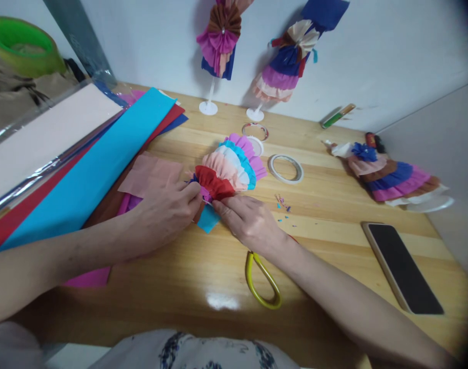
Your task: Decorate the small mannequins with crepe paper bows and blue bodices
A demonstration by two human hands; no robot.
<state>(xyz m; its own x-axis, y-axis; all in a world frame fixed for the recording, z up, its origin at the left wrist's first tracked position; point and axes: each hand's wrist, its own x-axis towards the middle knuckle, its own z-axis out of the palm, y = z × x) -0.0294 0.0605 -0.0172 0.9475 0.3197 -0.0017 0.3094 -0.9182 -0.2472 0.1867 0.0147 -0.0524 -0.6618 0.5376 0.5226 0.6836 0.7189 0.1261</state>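
Note:
A small layered paper dress (230,166) lies mid-table, with purple, blue, white, peach and red ruffles. At its narrow top end, my left hand (172,210) pinches the paper beside a bit of magenta. My right hand (251,220) has its fingers closed on the lower edge of the red ruffle. A blue paper piece (208,219) sticks out below, between the two hands. Yellow-handled scissors (262,282) lie partly beneath my right wrist, their blades mostly hidden.
Coloured paper sheets (91,169) cover the left side. Tape rolls (285,169) lie behind the dress. Two dressed stands (208,107) are at the wall. Another paper dress (395,179) and a phone (405,269) are at the right. Paper scraps (283,205) lie near the middle.

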